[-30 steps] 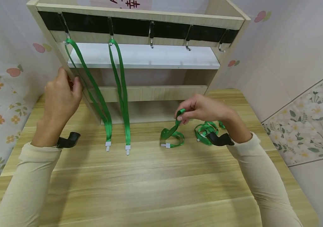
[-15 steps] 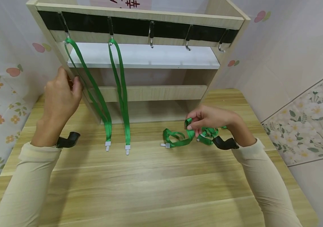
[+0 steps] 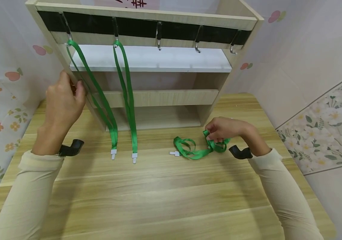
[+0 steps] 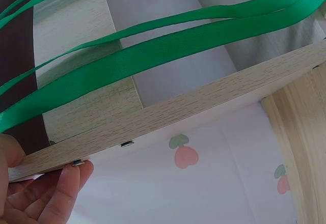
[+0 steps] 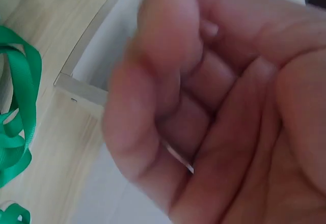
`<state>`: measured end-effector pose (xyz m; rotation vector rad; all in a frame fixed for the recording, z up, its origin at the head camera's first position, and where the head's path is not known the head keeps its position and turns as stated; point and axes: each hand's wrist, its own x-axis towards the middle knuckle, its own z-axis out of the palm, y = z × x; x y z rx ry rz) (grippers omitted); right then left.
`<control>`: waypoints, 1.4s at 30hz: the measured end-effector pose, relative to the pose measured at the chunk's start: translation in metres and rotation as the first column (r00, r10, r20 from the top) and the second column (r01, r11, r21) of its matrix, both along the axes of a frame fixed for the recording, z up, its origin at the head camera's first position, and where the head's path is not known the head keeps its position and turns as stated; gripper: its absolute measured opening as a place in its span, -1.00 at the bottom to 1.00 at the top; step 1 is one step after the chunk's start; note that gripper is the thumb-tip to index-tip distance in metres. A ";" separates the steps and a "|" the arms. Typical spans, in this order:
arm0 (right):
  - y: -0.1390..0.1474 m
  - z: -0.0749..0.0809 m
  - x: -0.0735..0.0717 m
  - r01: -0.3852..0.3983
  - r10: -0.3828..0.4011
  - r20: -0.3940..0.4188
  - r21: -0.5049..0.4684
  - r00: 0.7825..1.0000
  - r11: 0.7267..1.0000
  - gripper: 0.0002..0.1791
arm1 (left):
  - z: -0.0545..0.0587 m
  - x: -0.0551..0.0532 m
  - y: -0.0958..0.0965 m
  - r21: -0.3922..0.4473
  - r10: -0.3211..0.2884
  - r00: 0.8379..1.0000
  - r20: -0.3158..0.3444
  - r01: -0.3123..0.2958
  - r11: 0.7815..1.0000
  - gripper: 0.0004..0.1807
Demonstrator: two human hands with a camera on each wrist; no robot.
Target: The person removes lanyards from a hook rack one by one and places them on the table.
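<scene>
My left hand (image 3: 64, 103) grips the left side panel (image 4: 168, 107) of a wooden shelf, thumb on one face and fingers on the other. My right hand (image 3: 226, 128) pinches the band of a green lanyard (image 3: 198, 154) just above the table; its white clip lies at the left end. Under and beside that hand is more coiled green lanyard (image 3: 220, 146), partly hidden by the fingers. In the right wrist view the fingers are curled, and the pinched part is mostly out of sight. Two green lanyards, a left one (image 3: 97, 88) and a right one (image 3: 130, 110), hang from hooks, clips down.
The shelf (image 3: 147, 98) stands at the back of the wooden table (image 3: 147, 193). Along its black strip, bare hooks (image 3: 197, 46) continue to the right of the hanging lanyards. Patterned walls (image 3: 324, 123) close in on both sides.
My right hand has moved right and lower, drawing the lanyard's band toward the other coiled lanyard. Its white clip has stayed nearly in place. My left hand keeps its grip on the panel.
</scene>
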<state>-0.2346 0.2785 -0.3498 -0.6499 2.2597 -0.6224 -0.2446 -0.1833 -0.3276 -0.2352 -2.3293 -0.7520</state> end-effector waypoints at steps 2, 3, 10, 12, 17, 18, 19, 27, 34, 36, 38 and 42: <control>-0.002 -0.003 -0.002 -0.010 0.014 -0.093 0.052 0.996 0.999 -0.82 | 0.000 0.000 0.000 0.000 0.003 1.000 0.001 -0.003 1.000 -0.68; -0.003 -0.004 -0.002 -0.014 0.024 -0.135 0.073 0.990 0.997 -0.84 | 0.000 0.000 0.000 0.000 0.002 1.000 0.001 -0.002 1.000 -0.68; -0.014 -0.014 -0.005 -0.012 0.059 -0.361 0.131 0.931 0.991 -0.88 | 0.000 0.000 0.000 -0.006 0.004 1.000 -0.002 -0.004 1.000 -0.68; -0.017 -0.015 -0.005 -0.010 0.061 -0.413 0.124 0.909 0.992 -0.91 | 0.000 0.000 0.000 -0.007 0.004 1.000 -0.001 -0.004 1.000 -0.67; -0.023 -0.015 -0.003 0.002 0.065 -0.469 0.140 0.881 0.990 -0.86 | 0.000 0.000 0.000 -0.009 0.000 1.000 -0.008 -0.001 1.000 -0.67; -0.023 -0.015 -0.003 0.005 0.061 -0.454 0.142 0.889 0.990 -0.81 | 0.000 -0.001 0.000 -0.010 0.000 1.000 -0.009 0.000 1.000 -0.67; -0.024 -0.015 -0.002 0.010 0.054 -0.434 0.145 0.899 0.989 -0.75 | 0.000 -0.001 0.000 -0.011 0.000 1.000 -0.008 0.000 1.000 -0.67; -0.031 -0.017 0.000 0.029 0.007 -0.297 0.117 0.955 0.993 -0.39 | 0.000 -0.001 -0.001 -0.017 0.006 1.000 0.013 -0.006 1.000 -0.65; -0.037 -0.023 0.000 0.028 0.009 -0.401 0.085 0.916 0.996 -0.47 | -0.001 -0.001 -0.002 -0.018 0.007 1.000 0.012 -0.006 1.000 -0.65; -0.040 -0.024 0.001 0.021 0.016 -0.485 0.072 0.874 0.997 -0.59 | -0.001 -0.001 -0.001 -0.019 0.007 1.000 0.009 -0.007 1.000 -0.66; -0.044 -0.025 0.003 0.017 0.023 -0.563 0.066 0.826 0.998 -0.69 | -0.001 -0.001 -0.001 -0.019 0.006 1.000 -0.001 -0.006 1.000 -0.67; -0.050 -0.028 0.007 0.023 0.020 -0.691 0.053 0.723 0.998 -0.86 | -0.001 -0.001 0.000 -0.013 0.003 1.000 -0.014 -0.004 1.000 -0.69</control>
